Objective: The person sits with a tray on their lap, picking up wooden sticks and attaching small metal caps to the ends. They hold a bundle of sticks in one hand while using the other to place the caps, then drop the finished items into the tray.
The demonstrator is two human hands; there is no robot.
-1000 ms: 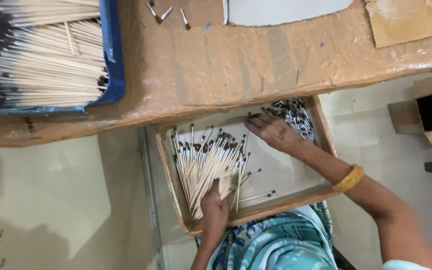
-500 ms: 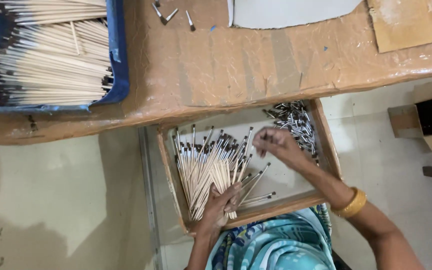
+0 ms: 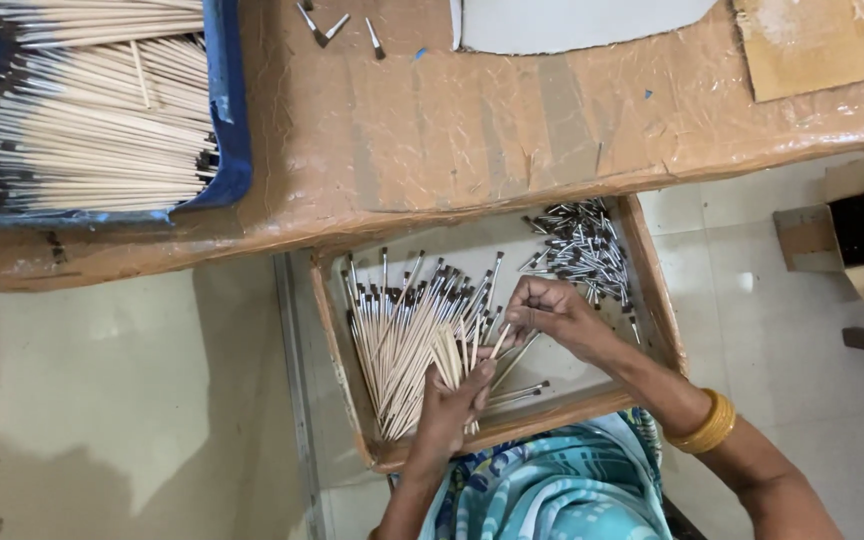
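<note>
A shallow cardboard tray [image 3: 652, 300] rests on my lap under the table edge. In it lies a heap of thin wooden sticks with dark metal tips [image 3: 407, 325] on the left, and a pile of small silver metal caps [image 3: 580, 250] at the far right. My left hand [image 3: 452, 405] grips a fanned bunch of bare wooden sticks [image 3: 457, 350] near the tray's front edge. My right hand [image 3: 552, 315] is closed just right of that bunch, pinching the end of one stick.
A brown tape-wrapped table [image 3: 512, 120] lies beyond the tray. A blue bin [image 3: 227, 110] full of long pale sticks sits on its left. Small metal pieces [image 3: 324, 25] and a white sheet [image 3: 572, 20] lie at the far edge. Cardboard boxes [image 3: 852, 235] stand on the floor at right.
My right hand left the pile of metal caps and came left to the bunch of sticks. My left hand lifted the bunch a little.
</note>
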